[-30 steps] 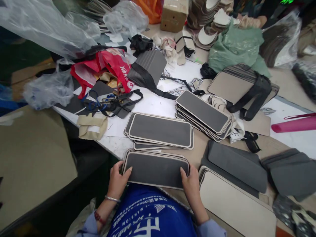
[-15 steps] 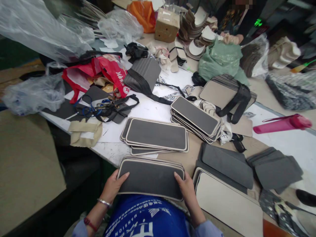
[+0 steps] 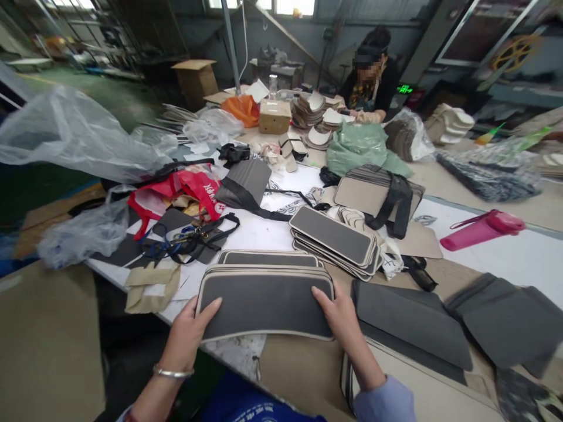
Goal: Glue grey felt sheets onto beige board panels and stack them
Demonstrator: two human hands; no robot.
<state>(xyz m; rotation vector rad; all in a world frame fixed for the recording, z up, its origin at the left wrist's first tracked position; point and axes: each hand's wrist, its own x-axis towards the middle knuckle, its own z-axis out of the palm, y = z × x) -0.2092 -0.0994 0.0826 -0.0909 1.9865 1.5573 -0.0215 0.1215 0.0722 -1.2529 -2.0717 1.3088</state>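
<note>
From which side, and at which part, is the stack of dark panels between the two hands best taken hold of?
Probably at its two short ends, one hand from each side, as the left hand and right hand do, thumbs on top. The stack of dark panels is long, flat and layered, and its near edge looks bowed, so gripping both ends should steady it.

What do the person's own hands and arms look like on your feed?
Both are bare, without gloves. The left hand has a shiny silver bangle at its wrist. The right hand has no band in sight at its wrist; farther up that arm is a loose, plain, light blue sleeve.
</note>
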